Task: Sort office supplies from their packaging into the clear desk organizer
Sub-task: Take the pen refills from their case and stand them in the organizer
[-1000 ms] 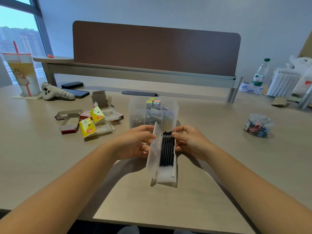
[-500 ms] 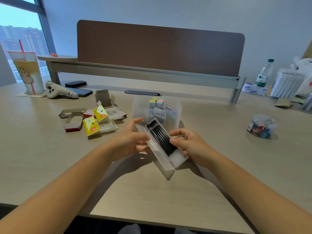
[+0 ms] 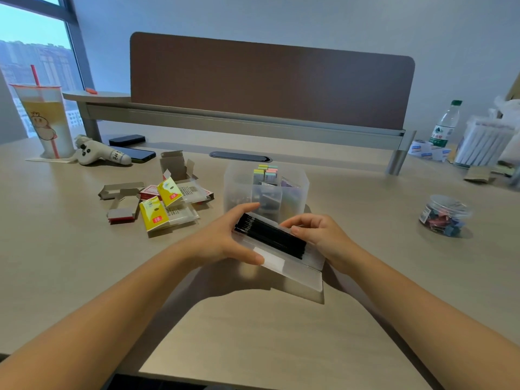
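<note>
An open translucent plastic case (image 3: pixel 295 268) lies tilted between my hands, just above the desk. A row of several black pen refills (image 3: pixel 270 236) fills it. My left hand (image 3: pixel 225 239) grips the case's near left side, thumb along the lower edge. My right hand (image 3: pixel 318 233) holds the far right side, with fingertips curled onto the refills. Right behind them stands the clear desk organizer (image 3: pixel 239 181), with coloured sticky notes (image 3: pixel 266 171) and small items in its compartments.
Opened cardboard boxes and yellow-labelled packets (image 3: pixel 166 204) lie at the left. A drink cup (image 3: pixel 45 119), a white controller (image 3: pixel 101 154) and phones sit far left. A jar of binder clips (image 3: pixel 444 215) stands right; a water bottle (image 3: pixel 446 125) and white pens far right.
The case has swung from pointing straight away from me to lying slanted across, its far end turned left. Both hands shifted with it, and the view moved slightly.
</note>
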`<state>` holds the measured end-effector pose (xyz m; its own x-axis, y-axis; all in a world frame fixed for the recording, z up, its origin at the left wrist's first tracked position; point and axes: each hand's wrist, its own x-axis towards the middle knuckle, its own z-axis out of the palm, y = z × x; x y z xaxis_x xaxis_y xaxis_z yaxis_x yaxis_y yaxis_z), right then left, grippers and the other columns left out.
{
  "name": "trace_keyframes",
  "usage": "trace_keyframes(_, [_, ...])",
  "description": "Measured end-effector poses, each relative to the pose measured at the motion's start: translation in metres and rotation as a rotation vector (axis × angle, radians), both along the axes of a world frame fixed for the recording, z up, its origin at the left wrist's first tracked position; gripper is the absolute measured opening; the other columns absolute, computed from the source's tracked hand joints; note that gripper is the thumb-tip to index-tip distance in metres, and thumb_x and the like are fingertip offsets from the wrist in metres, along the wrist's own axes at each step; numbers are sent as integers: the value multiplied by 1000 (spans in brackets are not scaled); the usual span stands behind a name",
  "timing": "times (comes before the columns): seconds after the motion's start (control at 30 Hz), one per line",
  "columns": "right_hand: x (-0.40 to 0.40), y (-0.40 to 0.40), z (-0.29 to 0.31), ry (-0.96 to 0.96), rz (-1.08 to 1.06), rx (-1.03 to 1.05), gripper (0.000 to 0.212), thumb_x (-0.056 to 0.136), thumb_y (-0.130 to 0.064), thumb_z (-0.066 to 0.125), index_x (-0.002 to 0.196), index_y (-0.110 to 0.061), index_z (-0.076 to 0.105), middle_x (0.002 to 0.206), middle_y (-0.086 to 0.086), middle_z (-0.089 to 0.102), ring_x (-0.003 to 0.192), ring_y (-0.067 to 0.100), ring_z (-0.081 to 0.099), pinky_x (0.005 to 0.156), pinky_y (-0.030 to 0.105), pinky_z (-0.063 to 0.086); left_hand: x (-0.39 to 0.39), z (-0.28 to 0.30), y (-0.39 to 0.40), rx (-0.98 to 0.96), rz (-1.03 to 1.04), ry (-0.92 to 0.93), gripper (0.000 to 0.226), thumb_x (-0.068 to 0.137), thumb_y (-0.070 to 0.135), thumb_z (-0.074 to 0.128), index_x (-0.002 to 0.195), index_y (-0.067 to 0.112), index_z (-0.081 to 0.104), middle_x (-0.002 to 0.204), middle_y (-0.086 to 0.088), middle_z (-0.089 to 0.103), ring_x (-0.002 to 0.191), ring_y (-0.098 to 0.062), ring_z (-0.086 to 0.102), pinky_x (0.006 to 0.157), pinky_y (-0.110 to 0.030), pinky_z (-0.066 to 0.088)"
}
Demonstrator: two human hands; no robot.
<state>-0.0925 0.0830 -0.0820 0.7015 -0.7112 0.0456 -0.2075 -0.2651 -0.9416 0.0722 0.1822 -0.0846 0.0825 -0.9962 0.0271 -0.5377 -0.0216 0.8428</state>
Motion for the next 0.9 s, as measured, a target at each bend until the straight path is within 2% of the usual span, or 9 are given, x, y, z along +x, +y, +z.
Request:
trace_keyframes(0.07, [2, -4, 1, -8, 18, -12, 24, 88, -1, 46, 77, -15, 63, 78, 0, 60, 74, 9, 55, 61, 12, 48, 1, -2, 0, -13, -16, 92, 76, 59, 30, 69, 124, 40, 31, 125, 7, 40, 110, -9, 45, 84, -13, 44])
trace_keyframes(0.13, [3, -8, 0, -11, 37, -26, 23, 88, 0, 46, 80, -12, 65, 77, 0, 61, 74, 8, 55, 59, 8, 48, 3, -3, 1, 0, -36, 280, 58, 62, 25, 62, 113, 41, 40, 118, 3, 48, 106, -15, 54, 78, -21, 54])
trace_keyframes(0.23, [4, -13, -2, 2, 37, -59, 20, 88, 0, 46, 90, -3, 65, 78, -1, 61, 74, 7, 55, 58, 5, 47, 6, -5, 1, 19, -66, 419, 55, 62, 12, 61, 108, 40, 47, 116, -4, 51, 108, -23, 56, 85, -32, 55])
trace_keyframes(0.4, [8, -16, -5, 59, 33, -167, 17, 88, -4, 48, 93, -8, 64, 81, -4, 60, 78, 6, 55, 62, 5, 47, 9, -8, -2, 0, -17, 349, 61, 57, 16, 69, 107, 43, 48, 120, -3, 52, 113, -22, 53, 97, -41, 48])
trace_keyframes(0.47, [7, -16, -7, 49, -53, -367, 13, 86, -7, 54, 95, -9, 64, 86, -3, 58, 81, 7, 53, 69, 8, 45, 8, -9, -4, -17, 6, 335, 62, 55, 17, 70, 106, 44, 47, 119, -2, 53, 113, -21, 53, 99, -41, 47])
trace_keyframes(0.53, [6, -15, -6, -16, -140, -586, 12, 80, -9, 63, 92, -10, 63, 85, -9, 55, 78, 1, 50, 71, 6, 39, 9, -10, -6, -38, 34, 311, 64, 54, 19, 71, 107, 44, 46, 115, 1, 54, 112, -20, 53, 99, -39, 47])
trace_keyframes(0.63, [5, -8, -5, 15, -80, -746, 13, 76, -10, 68, 88, -7, 64, 81, -7, 56, 73, 0, 47, 69, 5, 37, 8, -12, -9, -62, 80, 262, 71, 48, 26, 75, 109, 42, 43, 111, 6, 55, 110, -18, 55, 97, -36, 48])
trace_keyframes(0.73, [7, -5, -9, 130, -30, -818, 18, 77, -14, 67, 93, -5, 64, 92, 8, 64, 77, 10, 48, 69, 11, 36, 6, -15, -9, -74, 90, 249, 78, 39, 34, 76, 110, 41, 43, 111, 6, 56, 108, -16, 56, 94, -34, 49])
trace_keyframes(0.9, [6, -2, -10, 181, -46, -822, 25, 82, -19, 62, 103, -7, 62, 105, 9, 64, 86, 11, 48, 73, 14, 37, 5, -16, -8, -76, 81, 242, 79, 46, 26, 76, 116, 36, 41, 113, 6, 55, 110, -16, 54, 94, -30, 49])
